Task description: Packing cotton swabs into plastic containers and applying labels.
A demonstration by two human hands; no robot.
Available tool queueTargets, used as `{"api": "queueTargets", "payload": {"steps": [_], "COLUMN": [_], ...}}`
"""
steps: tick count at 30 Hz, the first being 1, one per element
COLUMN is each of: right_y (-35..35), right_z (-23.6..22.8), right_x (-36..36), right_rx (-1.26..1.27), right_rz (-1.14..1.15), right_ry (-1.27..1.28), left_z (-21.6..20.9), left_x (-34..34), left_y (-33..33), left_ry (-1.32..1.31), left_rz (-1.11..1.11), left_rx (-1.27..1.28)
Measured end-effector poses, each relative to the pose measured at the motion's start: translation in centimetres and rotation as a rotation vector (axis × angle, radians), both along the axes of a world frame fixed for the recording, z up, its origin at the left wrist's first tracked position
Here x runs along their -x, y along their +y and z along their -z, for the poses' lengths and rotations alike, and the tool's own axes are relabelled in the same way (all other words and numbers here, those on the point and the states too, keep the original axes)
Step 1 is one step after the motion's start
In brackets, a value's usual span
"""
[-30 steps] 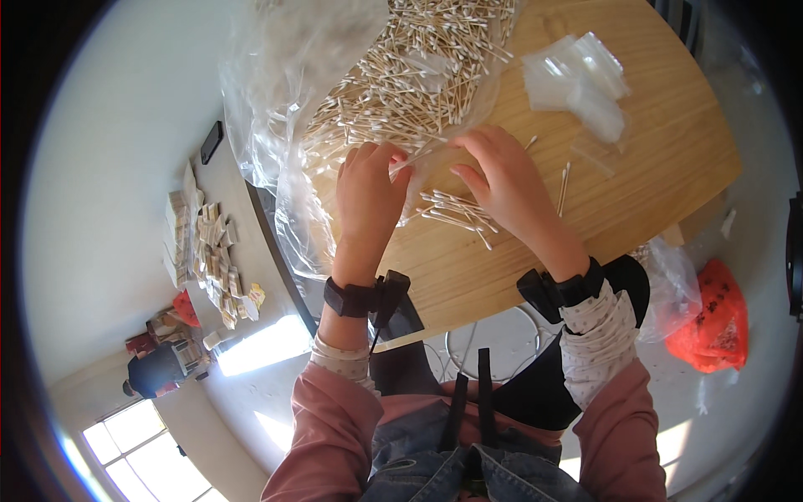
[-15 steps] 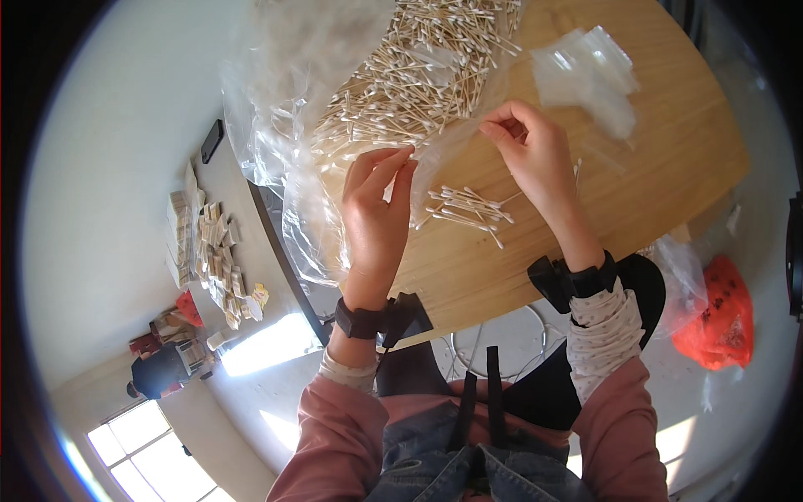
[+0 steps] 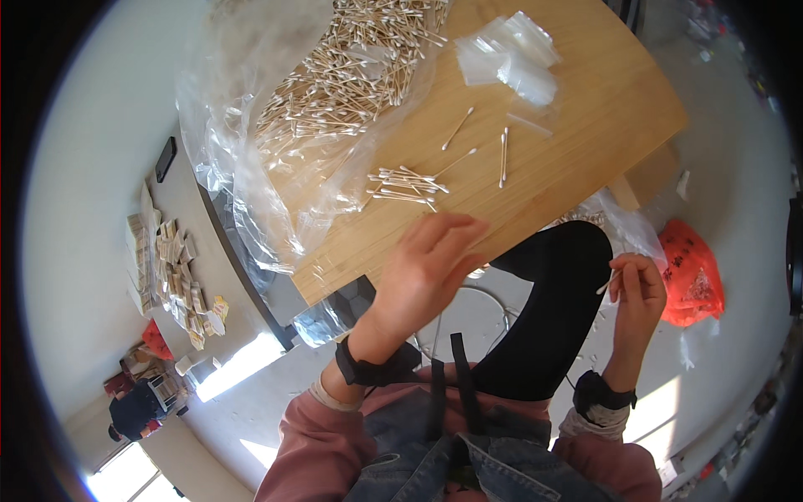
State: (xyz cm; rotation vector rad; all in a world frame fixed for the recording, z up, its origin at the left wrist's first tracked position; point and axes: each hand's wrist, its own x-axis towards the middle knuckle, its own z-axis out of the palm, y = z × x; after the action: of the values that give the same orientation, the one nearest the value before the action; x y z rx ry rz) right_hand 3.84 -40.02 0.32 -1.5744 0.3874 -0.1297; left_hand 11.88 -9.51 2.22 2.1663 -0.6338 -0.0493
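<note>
My right hand (image 3: 640, 289) is off the table's right side, its fingers pinched on a cotton swab (image 3: 603, 288) whose white tip sticks out. It is beside a clear plastic bag and a red bag. My left hand (image 3: 431, 263) hovers at the table's near edge, fingers loosely stretched and apart, with nothing visible in them. Just beyond it lies a small bundle of cotton swabs (image 3: 406, 184) on the wood. A few single swabs (image 3: 503, 157) rest to the right. A large heap of swabs (image 3: 335, 84) spills from a big clear plastic bag (image 3: 242, 151).
Small clear zip bags (image 3: 510, 58) are stacked on the wooden table (image 3: 585, 109). A red plastic bag (image 3: 693, 272) sits on the floor at right, near a cardboard box (image 3: 644, 177). At left, a side table carries many small packs (image 3: 177, 272) and a phone (image 3: 166, 159).
My right hand has moved from the heap down and right, off the table, with a swab. My left hand has drawn back toward me. The view has shifted right.
</note>
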Motion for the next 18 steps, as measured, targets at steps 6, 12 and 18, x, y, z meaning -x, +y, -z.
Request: {"api": "queueTargets", "payload": {"steps": [6,12,18], "right_y": [-10.2,6.2,11.0], "right_z": [5.5,0.7,4.5], "right_x": [2.3,-10.1,-17.1], "right_rx": [0.816,0.634,0.893], "right_rz": [-0.054,-0.217,-0.227], "right_ry": [0.259,0.073,-0.052], "left_z": [2.4,3.9,5.3], "left_x": [-4.8,-4.9,-3.8], "left_y": [5.2,6.2,5.6], "left_ry": [-0.212,-0.272,-0.349], "left_rz": [-0.116,-0.148,-0.222], "left_rx": [-0.375,-0.395,-0.294]}}
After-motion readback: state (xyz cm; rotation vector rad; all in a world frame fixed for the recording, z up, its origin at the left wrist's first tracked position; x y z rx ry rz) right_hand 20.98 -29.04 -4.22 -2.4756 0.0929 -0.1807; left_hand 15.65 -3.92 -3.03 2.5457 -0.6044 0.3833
